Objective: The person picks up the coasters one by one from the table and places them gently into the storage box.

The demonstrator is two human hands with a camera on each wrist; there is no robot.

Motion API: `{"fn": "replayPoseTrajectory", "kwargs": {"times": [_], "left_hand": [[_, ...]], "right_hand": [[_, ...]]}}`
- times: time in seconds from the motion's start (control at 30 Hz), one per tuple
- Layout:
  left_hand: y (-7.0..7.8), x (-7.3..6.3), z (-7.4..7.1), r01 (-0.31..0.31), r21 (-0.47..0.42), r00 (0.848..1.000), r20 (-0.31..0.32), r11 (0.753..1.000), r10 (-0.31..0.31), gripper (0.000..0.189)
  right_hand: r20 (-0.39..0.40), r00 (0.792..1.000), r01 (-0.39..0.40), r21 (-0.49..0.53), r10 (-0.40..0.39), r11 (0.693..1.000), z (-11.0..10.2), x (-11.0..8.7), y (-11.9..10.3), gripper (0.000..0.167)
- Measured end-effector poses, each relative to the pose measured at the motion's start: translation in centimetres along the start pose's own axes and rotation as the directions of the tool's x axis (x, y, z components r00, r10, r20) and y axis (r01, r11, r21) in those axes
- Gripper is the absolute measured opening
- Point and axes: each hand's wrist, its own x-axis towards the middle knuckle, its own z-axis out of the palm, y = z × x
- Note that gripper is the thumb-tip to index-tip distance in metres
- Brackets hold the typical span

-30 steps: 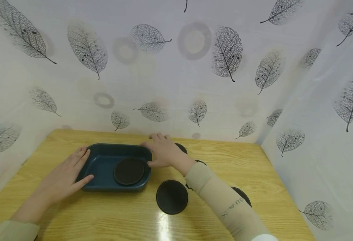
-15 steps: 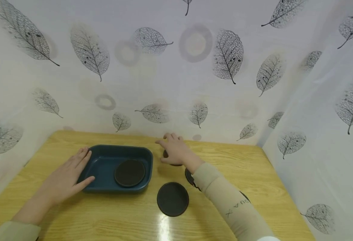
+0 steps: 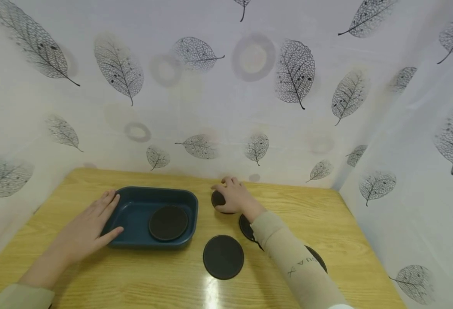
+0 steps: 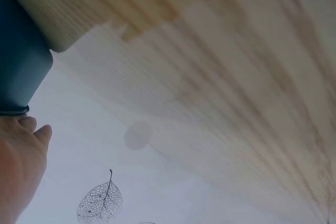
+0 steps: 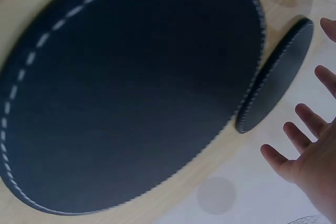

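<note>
Fingers of right hand spread over far black coaster, left hand relaxed against blue tray

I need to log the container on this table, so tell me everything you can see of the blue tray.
The blue tray is a dark teal rectangular dish with rounded corners and low walls, smooth and plastic-looking. It sits flat on the wooden table, left of centre. One round black coaster lies flat inside, toward its right end. The left hand rests open against its left wall, thumb by the near corner. The right hand is apart from it.
</note>
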Motion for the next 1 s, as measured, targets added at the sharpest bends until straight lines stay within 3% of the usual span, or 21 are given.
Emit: {"fn": "replayPoseTrajectory", "kwargs": {"times": [0.47, 1.0], "left_hand": [[0.3, 0.0, 0.2, 0.018, 0.0, 1.0, 0.01, 1.0, -0.018, 0.093], [0.2, 0.0, 0.1, 0.008, 0.0, 1.0, -0.008, 1.0, -0.008, 0.094]], "right_hand": [[0.055, 0.997, -0.051, 0.066, 0.048, 0.996, 1.1, -0.3, 0.6, 0.071], [0.023, 0.998, -0.057, 0.055, 0.056, 0.997, 1.4, 0.3, 0.6, 0.072]]}}
